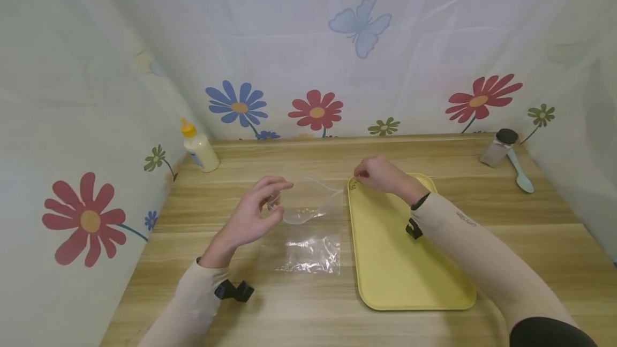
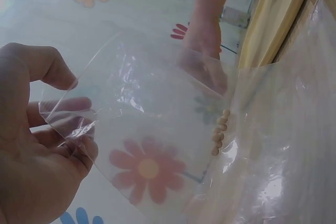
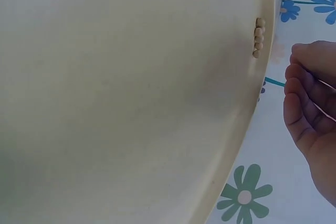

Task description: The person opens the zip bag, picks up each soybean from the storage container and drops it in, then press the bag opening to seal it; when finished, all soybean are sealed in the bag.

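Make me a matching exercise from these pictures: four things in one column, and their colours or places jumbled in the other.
Things:
1. Bag
2. Tray
3. Spoon
4. Bottle

Descriptions:
A. Pale blue, beside the jar
B. Clear, held by the left hand
C. Orange-topped, standing at the far left
D. Flat and yellow

Pairs: 1-B, 2-D, 3-A, 4-C

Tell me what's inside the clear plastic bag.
Inside the clear plastic bag lies a small cluster of pale round pieces. The left hand covers part of the bag's edge, so whatever is behind it there cannot be seen.
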Motion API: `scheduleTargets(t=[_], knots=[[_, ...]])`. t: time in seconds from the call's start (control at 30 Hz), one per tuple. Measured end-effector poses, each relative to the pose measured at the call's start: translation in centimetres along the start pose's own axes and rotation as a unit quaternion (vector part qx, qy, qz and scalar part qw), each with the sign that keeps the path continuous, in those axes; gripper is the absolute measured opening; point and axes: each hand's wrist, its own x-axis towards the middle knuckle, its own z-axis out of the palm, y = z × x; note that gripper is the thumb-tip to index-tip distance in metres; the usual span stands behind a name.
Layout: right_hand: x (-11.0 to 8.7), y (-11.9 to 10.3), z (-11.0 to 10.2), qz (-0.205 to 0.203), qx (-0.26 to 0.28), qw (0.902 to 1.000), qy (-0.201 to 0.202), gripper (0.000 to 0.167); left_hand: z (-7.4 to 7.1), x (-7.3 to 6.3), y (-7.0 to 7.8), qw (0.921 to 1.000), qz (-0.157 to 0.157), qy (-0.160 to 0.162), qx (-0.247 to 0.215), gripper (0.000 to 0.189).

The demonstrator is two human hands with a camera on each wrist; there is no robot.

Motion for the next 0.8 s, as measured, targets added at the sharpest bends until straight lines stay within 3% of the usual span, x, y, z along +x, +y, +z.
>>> scheduleTargets(t=[0.23,0.47,0.8], knots=[[0.7,0.5,0.4,0.001,-0.002,0.9995,-0.031,0.012,-0.2,0.0,0.1,1.0000,0.001,0.002,0.006,0.054],[0.9,0.8,0.9,-0.017,-0.014,0.9991,-0.037,0.013,-0.3,0.0,0.1,1.0000,0.001,0.002,0.007,0.054],[0.8,1.0,1.3,-0.002,-0.019,0.9982,-0.057,0.015,-0.2,-0.1,0.1,1.0000,-0.001,0.001,-0.003,0.053]])
